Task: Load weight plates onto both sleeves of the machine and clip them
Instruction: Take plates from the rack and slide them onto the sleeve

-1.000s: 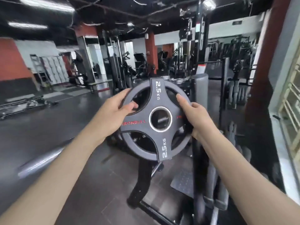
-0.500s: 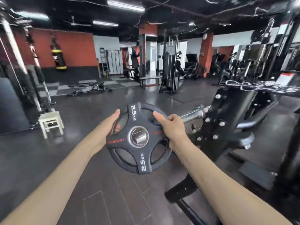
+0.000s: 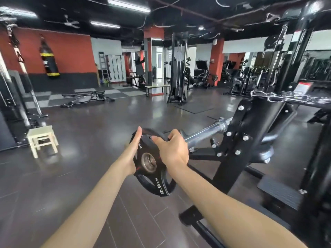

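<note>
Stool (image 3: 43, 138) of pale painted wood stands far left on the glossy dark floor (image 3: 86, 176), well apart from the action. Nearer the middle, the left hand (image 3: 132, 154) presses flat along the left rim of the weight plate (image 3: 152, 169), fingers straight and clamped against its edge. That plate is a round black rubber-coated disc with cut-out grip openings, a steel-ringed centre hole and white "2.5 KG" lettering; its face tilts toward the camera, its hole axis aimed up and right toward the sleeve. The right hand (image 3: 172, 151) curls its fingers over the plate's upper rim, holding it. Just behind it the chrome sleeve (image 3: 206, 132), a smooth cylinder, runs diagonally up-right into the bolted black steel machine frame (image 3: 250, 133).
</note>
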Demonstrator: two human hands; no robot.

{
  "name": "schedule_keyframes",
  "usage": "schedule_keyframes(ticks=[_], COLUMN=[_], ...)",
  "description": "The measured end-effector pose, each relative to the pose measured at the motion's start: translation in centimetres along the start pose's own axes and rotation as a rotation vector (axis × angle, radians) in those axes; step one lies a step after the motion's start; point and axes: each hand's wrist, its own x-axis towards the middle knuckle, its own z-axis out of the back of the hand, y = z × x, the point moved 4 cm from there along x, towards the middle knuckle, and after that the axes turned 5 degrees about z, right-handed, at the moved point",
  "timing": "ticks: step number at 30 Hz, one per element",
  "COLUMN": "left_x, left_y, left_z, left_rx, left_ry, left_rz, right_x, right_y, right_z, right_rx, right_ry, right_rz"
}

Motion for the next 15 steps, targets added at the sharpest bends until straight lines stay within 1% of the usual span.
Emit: schedule_keyframes(ticks=[2, 4, 7, 12, 15], left_x=[0.5, 1.8, 3.2, 4.8, 6.0], left_y=[0.2, -0.3, -0.9, -2.0, -3.2], left_z=[-0.1, 0.0, -0.9, -3.0, -4.7], left_rx=[-0.002, 0.014, 0.037, -0.029, 0.054], left_ry=[0.053, 0.088, 0.087, 0.101, 0.121], left_rz=[-0.021, -0.056, -0.045, -0.074, -0.055], right_x=[0.1, 0.8, 0.9, 1.9, 4.0], right_y=[0.4, 0.4, 0.0, -0.9, -2.9], right_z=[-0.7, -0.9, -1.0, 0.1, 1.9], right_rx=[-0.061, -0.059, -0.019, -0.102, -0.085], right_ry=[-0.023, -0.035, -0.037, -0.105, -0.129], right_rz=[0.057, 0.066, 0.081, 0.242, 0.212])
